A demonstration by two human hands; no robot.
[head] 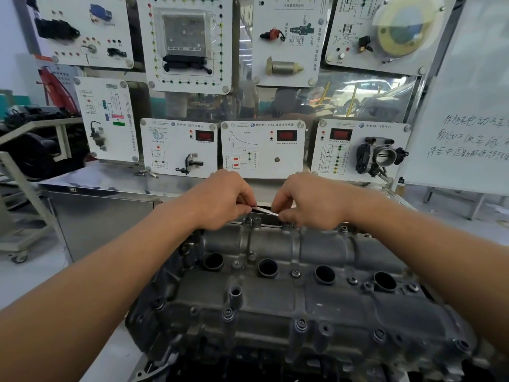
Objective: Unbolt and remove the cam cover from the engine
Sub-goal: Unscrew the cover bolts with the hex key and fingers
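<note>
Pinching a thin metal strip (265,211) in your left hand (223,199) and right hand (311,203) at the far edge of the cam cover (275,296) on the engine (192,354), you may bend it prying against seated bolts (301,324).

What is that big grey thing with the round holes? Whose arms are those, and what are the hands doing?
The camera sits on a person's head, so you are looking down along their own two bare arms. The big grey metal thing is the cam cover, the lid on top of a car engine. Four round holes sit in a row along it, and small bolts around it hold it down. At its far edge, the left hand and the right hand both pinch a thin metal strip. I cannot tell what tool it is. Behind the engine stand white boards with car parts fixed on them, probably for learning.
</note>
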